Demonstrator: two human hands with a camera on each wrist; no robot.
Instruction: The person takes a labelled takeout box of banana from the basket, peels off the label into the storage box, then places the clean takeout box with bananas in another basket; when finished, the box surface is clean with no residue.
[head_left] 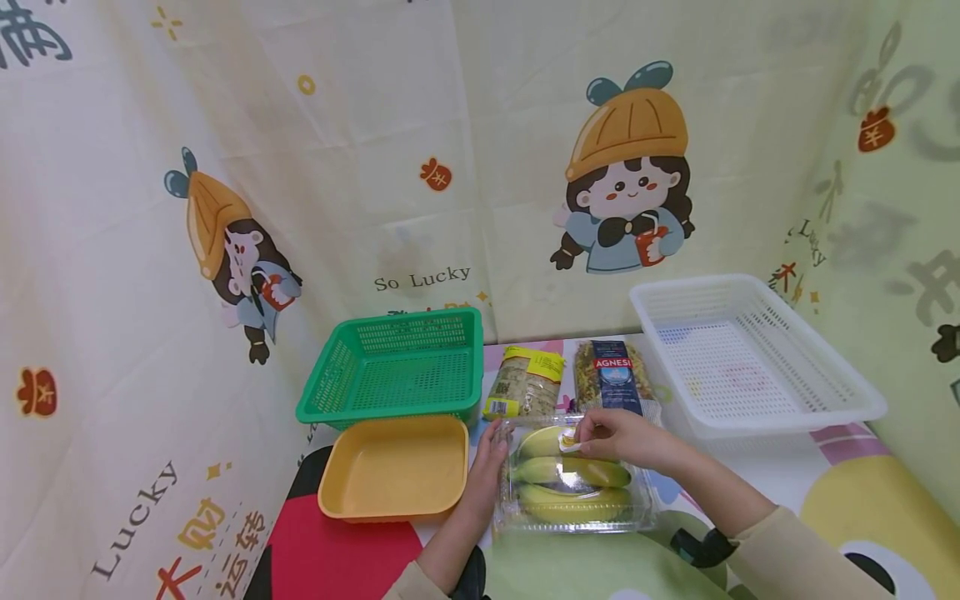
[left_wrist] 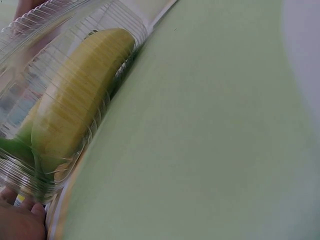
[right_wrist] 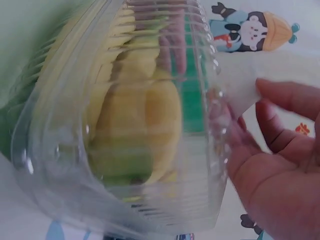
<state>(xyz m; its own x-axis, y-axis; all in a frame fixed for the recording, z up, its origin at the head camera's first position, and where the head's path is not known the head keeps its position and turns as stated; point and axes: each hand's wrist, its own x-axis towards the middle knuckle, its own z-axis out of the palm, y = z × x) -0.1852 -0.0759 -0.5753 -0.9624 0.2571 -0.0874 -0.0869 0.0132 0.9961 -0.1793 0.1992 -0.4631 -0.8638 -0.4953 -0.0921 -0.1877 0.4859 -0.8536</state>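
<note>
A clear plastic box (head_left: pixel 637 508) with several bananas (head_left: pixel 573 504) inside lies at the front of the table. My right hand (head_left: pixel 626 437) is over the lid's far part, pinching a small white sticker (right_wrist: pixel 243 90) between thumb and index finger. In the right wrist view the sticker stands up from the lid. My left hand (head_left: pixel 483 479) rests along the box's left side, its fingers fairly straight. The left wrist view shows part of that hand low at the left, against the box's ribbed end, with the bananas visible through the wall.
An orange tub (head_left: pixel 393 508) and a green basket (head_left: pixel 405 412) stand at the left. Behind the box lie a yellow-labelled bag (head_left: pixel 525 383) and an Agnesi pasta bag (head_left: pixel 615 371). To the right is a white basket (head_left: pixel 787 421). A printed cloth (head_left: pixel 450 108) hangs behind everything.
</note>
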